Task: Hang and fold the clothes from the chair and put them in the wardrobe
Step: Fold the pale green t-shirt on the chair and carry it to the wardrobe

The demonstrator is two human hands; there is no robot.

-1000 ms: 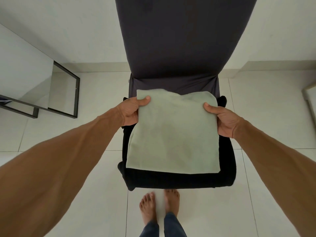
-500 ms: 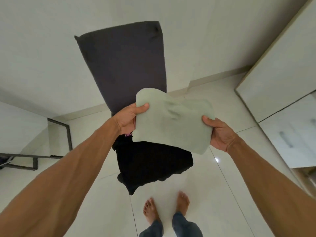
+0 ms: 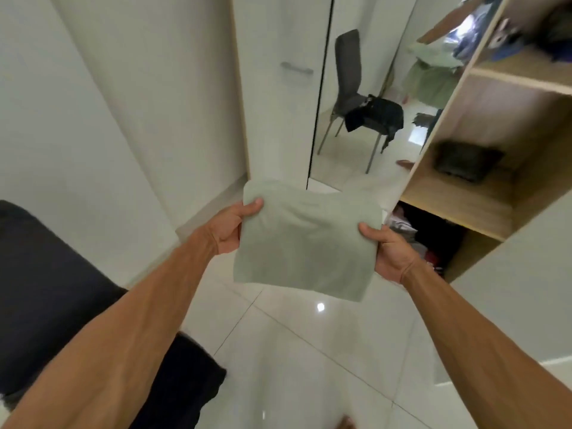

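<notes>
Standing on glossy pale floor tiles (image 3: 309, 351) beside the dark grey chair (image 3: 46, 289) at near left, with a black garment (image 3: 185, 382) draped over its seat. Holding a folded pale green garment (image 3: 306, 243) in the air above the tiles, in the middle of the scene, clear of the chair and short of the shelves. Pinching its left edge with the left hand (image 3: 230, 229), thumb on top and fingers under the cloth. Pinching its right edge with the right hand (image 3: 390, 252), thumb pressed on top, fingers tucked beneath and hidden. Facing the open wooden wardrobe (image 3: 464, 193) at far right, with a dark folded item (image 3: 467, 161) on its middle shelf and mixed clothes (image 3: 411, 230) in the compartment below. Looking farther off at a mirror door (image 3: 356, 150) reflecting the chair, and left of it a white door bearing a metal handle (image 3: 297, 69).
</notes>
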